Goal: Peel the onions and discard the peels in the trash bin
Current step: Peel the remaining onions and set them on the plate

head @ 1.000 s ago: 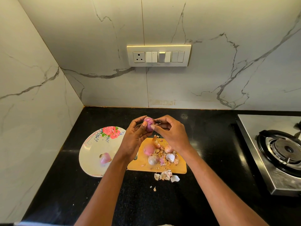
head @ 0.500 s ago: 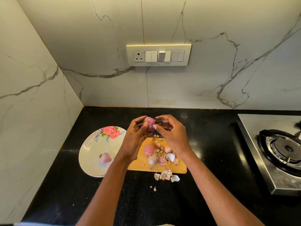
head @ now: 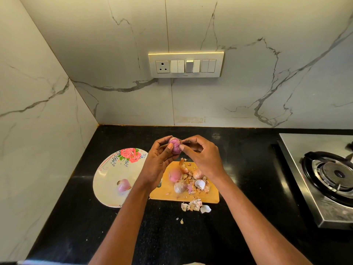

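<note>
My left hand (head: pixel 155 165) grips a small purple onion (head: pixel 174 145) above the far end of a wooden cutting board (head: pixel 212 197). My right hand (head: pixel 203 156) pinches the onion's skin at its right side with thumb and fingertips. On the board lie more onions, one pink and peeled (head: pixel 174 175), one with pale skin (head: pixel 180 187), another (head: pixel 197 174) among dry peels (head: pixel 200 184). A peeled onion (head: pixel 123 185) sits on a white floral plate (head: pixel 108 178) to the left.
Loose peels (head: pixel 194 205) lie on the black counter (head: pixel 248 159) just in front of the board. A steel gas stove (head: pixel 328 175) stands at the right. Marble walls close the back and left, with a switch panel (head: pixel 186 65) on the back wall.
Both hands stay at the same spot above the board. The onion has turned slightly in my left hand while my right fingers work at its skin.
</note>
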Action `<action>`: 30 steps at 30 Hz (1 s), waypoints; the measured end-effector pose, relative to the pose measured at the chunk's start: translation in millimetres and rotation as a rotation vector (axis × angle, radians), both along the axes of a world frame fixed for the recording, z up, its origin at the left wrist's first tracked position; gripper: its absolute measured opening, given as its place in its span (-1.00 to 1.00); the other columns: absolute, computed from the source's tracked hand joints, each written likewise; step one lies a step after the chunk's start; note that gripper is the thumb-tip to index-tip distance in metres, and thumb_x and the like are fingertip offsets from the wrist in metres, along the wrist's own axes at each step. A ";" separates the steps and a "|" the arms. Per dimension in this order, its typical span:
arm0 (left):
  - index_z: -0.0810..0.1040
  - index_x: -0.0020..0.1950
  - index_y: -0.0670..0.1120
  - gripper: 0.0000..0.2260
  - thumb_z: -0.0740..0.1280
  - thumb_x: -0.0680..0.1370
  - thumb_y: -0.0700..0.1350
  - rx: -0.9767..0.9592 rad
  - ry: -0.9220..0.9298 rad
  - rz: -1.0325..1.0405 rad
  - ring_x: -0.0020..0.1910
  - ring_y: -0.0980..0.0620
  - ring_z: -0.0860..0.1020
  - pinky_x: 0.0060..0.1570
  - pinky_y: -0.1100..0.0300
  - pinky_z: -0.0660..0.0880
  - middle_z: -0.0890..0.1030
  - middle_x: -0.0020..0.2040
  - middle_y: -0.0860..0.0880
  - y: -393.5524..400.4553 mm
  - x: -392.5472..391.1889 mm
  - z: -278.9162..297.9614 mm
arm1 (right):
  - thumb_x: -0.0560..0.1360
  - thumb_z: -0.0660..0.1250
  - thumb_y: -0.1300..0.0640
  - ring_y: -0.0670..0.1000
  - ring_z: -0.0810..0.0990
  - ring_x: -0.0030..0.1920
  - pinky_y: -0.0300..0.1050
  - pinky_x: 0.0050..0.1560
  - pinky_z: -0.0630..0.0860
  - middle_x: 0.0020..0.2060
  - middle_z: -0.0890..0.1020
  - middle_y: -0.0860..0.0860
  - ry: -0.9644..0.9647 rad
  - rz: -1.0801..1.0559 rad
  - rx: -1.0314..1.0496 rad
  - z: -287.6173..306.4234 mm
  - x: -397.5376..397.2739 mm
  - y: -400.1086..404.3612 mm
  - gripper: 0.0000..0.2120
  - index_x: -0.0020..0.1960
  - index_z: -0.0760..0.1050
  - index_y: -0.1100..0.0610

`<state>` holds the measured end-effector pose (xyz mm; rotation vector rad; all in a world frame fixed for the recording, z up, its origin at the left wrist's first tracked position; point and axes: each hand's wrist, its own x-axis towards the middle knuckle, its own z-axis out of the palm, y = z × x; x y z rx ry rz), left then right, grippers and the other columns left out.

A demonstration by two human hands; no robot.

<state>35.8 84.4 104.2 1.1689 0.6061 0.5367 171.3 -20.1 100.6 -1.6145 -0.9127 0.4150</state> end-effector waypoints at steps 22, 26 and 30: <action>0.44 0.39 -0.10 -0.64 0.29 0.62 -0.03 0.009 0.040 0.022 0.18 -0.12 0.66 0.14 0.08 0.63 0.63 0.25 -0.16 0.7 -1.1 -2.0 | 0.48 0.54 0.09 -0.15 0.70 0.01 -0.26 0.05 0.62 -0.02 0.73 -0.08 0.019 0.045 -0.009 -1.4 -4.0 -2.7 -0.76 0.13 0.68 0.09; 0.44 0.40 -0.10 -0.58 0.30 0.57 0.02 0.004 0.047 0.012 0.19 -0.12 0.66 0.17 0.08 0.62 0.63 0.26 -0.15 3.4 -2.5 -1.4 | 0.52 0.49 0.12 -0.15 0.68 -0.05 -0.34 -0.04 0.58 -0.10 0.73 -0.10 -0.068 0.042 -0.020 -0.2 1.2 -3.0 -0.85 0.07 0.72 0.09; 0.44 0.38 -0.10 -0.57 0.30 0.56 0.03 -0.041 0.041 0.015 0.18 -0.12 0.67 0.17 0.08 0.62 0.63 0.25 -0.17 1.3 -2.8 -4.1 | 0.54 0.47 0.16 -0.19 0.68 -0.05 -0.36 -0.06 0.58 -0.09 0.73 -0.10 -0.058 0.027 -0.024 -1.8 1.7 -3.4 -0.86 0.09 0.71 0.10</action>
